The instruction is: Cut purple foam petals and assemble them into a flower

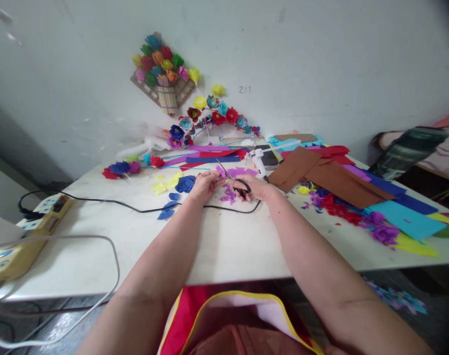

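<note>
Black-handled scissors [242,189] are gripped in my right hand [254,186], their blades pointing up and left. My left hand [206,185] pinches a small piece of purple paper [220,171] beside the blades. Whether the blades touch the paper is too small to tell. Cut purple paper pieces [240,172] lie just behind my hands, and purple scraps [229,194] sit on the table between them. Left of my left hand are blue paper petals [185,184] and yellow paper pieces [167,183].
A white glue gun [257,160] stands behind my right hand. Its black cord [128,203] crosses the table toward a power strip [43,224] at left. Brown paper sheets [343,182] and coloured scraps cover the right side. Paper flowers [232,116] stand at the back.
</note>
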`<state>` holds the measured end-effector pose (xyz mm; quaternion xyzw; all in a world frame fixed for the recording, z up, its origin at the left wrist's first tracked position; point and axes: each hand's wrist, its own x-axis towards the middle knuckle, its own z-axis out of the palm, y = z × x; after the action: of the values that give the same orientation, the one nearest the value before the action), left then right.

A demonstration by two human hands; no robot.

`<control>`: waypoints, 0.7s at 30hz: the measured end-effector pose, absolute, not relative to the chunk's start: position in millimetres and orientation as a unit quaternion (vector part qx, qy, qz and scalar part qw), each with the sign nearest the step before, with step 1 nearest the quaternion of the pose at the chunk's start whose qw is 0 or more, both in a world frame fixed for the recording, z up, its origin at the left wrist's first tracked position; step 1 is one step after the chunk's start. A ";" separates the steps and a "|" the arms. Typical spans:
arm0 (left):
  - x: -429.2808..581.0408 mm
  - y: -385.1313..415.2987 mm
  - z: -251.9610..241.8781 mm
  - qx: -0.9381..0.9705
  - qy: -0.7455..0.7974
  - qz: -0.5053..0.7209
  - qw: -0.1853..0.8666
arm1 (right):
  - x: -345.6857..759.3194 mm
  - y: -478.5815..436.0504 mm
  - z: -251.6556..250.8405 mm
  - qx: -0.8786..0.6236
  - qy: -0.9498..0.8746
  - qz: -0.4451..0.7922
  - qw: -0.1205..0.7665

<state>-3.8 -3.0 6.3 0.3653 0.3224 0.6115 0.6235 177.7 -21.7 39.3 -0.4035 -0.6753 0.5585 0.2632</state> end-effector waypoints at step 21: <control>-5.3 -0.4 3.4 0.368 0.320 0.613 0.622 | 170.6 -22.3 39.3 -0.426 -0.660 0.552 0.279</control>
<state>-5.3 -0.4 3.4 0.3681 0.3197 0.6132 0.6216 170.6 -22.3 39.3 -0.4265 -0.6600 0.5520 0.2789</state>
